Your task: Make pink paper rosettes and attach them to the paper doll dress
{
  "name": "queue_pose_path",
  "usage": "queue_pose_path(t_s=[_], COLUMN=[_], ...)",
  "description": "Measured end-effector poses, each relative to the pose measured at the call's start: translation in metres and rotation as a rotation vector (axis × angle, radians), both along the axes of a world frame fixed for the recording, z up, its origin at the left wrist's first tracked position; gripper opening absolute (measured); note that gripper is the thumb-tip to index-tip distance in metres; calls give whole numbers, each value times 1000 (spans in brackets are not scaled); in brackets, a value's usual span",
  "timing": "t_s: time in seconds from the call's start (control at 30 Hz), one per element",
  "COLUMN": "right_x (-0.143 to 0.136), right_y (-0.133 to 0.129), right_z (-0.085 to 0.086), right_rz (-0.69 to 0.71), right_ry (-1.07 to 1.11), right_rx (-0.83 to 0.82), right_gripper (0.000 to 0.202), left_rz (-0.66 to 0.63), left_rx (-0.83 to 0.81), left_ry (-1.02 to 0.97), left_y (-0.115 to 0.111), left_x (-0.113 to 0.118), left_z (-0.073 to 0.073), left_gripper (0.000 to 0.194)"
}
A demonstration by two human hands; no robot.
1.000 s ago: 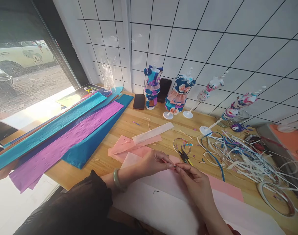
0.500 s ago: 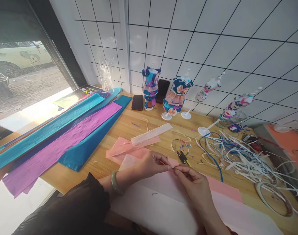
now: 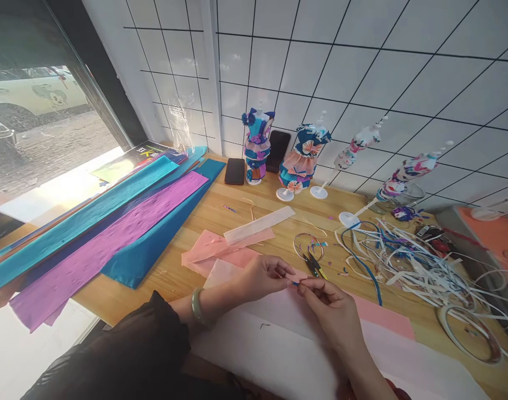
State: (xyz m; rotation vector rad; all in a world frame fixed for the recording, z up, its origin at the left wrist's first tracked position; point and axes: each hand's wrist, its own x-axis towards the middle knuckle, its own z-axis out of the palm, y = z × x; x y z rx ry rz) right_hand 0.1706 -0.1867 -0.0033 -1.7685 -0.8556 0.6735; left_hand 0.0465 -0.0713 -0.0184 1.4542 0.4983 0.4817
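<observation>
Both hands meet over pale pink and white paper sheets [image 3: 270, 347]. My left hand [image 3: 268, 278], with a green bangle [image 3: 197, 305] on the wrist, pinches one side of a small piece with blue on it [image 3: 295, 283]. My right hand [image 3: 331, 303] pinches the other side. Fingertips cover most of this piece, so its kind is unclear. Just beyond my fingers lie yellow-and-black snips [image 3: 316, 266] and a thin wire coil [image 3: 307, 245]. A white paper strip [image 3: 260, 225] rests on salmon-pink paper [image 3: 208, 250] farther off.
Blue, purple and teal paper sheets [image 3: 112, 239] lie at the left. Several small dressed mannequins [image 3: 257, 147] stand along the tiled wall, with two phones [image 3: 234, 171] near them. Tangled white and blue strips [image 3: 416, 266] and a roll ring [image 3: 468, 333] fill the right side.
The hands stay together at nearly the same spot, fingers shifting slightly on the small piece. A bit more of its blue shows now. The whole view has moved a little.
</observation>
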Motion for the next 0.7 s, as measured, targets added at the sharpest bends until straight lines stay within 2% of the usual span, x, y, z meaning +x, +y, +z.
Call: queue_pose_path(t_s=[0.23, 0.33, 0.53, 0.7], right_x=[2, 3, 6, 8], right_y=[-1, -2, -4, -6], right_z=[-4, -6, -8, -11], right_rz=[12, 36, 112, 186], right_ry=[-2, -59, -248, -402], right_rx=[14, 49, 111, 180], right_gripper=[25, 23, 19, 19], left_rz=[-63, -52, -60, 0], left_rx=[85, 96, 39, 250], left_ry=[1, 34, -43, 77], left_y=[-1, 0, 1, 1], left_x=[-1, -1, -1, -2], left_z=[-5, -5, -5, -2], left_gripper=[22, 20, 18, 12])
